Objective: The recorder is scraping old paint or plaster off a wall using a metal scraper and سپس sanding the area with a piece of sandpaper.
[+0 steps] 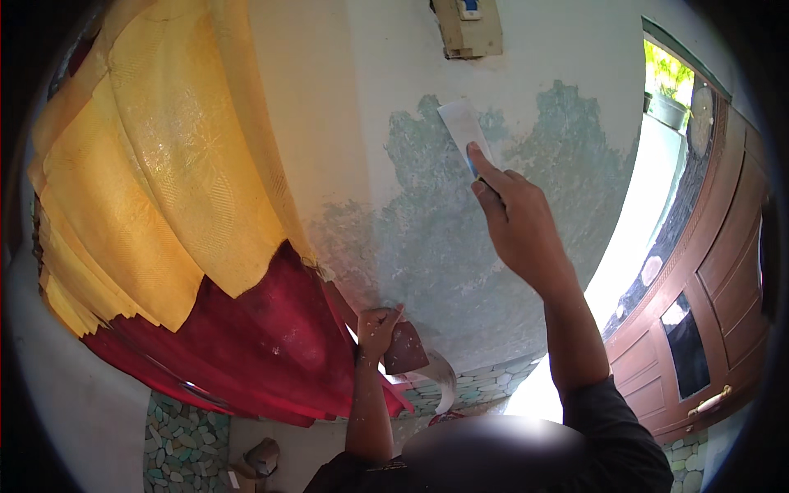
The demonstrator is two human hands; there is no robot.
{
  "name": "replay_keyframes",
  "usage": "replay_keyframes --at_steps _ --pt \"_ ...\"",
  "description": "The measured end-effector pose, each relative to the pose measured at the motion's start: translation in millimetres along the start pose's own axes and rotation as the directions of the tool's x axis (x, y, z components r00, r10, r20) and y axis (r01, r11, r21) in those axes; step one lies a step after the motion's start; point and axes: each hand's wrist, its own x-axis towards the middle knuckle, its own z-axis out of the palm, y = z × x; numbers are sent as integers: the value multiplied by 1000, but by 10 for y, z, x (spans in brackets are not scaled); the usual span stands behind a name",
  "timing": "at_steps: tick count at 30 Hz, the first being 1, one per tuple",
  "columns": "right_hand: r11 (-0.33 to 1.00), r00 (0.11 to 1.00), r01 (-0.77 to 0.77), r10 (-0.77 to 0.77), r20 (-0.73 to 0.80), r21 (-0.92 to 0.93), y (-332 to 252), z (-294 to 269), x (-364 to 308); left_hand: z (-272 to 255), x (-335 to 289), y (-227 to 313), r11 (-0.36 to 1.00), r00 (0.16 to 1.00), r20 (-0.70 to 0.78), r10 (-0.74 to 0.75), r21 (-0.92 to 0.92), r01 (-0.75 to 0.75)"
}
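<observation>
My right hand [522, 222] grips a wide-bladed putty knife [462, 125], its index finger stretched along the blade. The pale blade lies flat against or very close to the wall [485, 279], at the upper part of a rough grey-green patch with ragged edges. Lower and to the left, my left hand [376, 333] is closed on a flat, squarish reddish-brown piece [406, 349]. Whether that piece is another blade or a sheet, I cannot tell. It is held low in front of the wall, beside the curtain's edge.
On the left hangs a yellow curtain [177, 156] with a dark red lower part [271, 337]. A switch box [472, 33] is fixed high on the wall. At right are a brown panelled door [649, 361] and a potted plant [667, 107]. A stone-patterned surface [185, 444] lies at lower left.
</observation>
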Motion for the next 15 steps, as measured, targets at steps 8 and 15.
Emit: replay_keyframes --at_steps 8,15 --pt "886 900 -265 86 428 380 454 151 -1025 74 -91 -148 997 999 31 20 75 -23" --pt "656 522 -743 448 726 130 1697 88 -3310 596 -834 -73 971 931 283 -228 1 238"
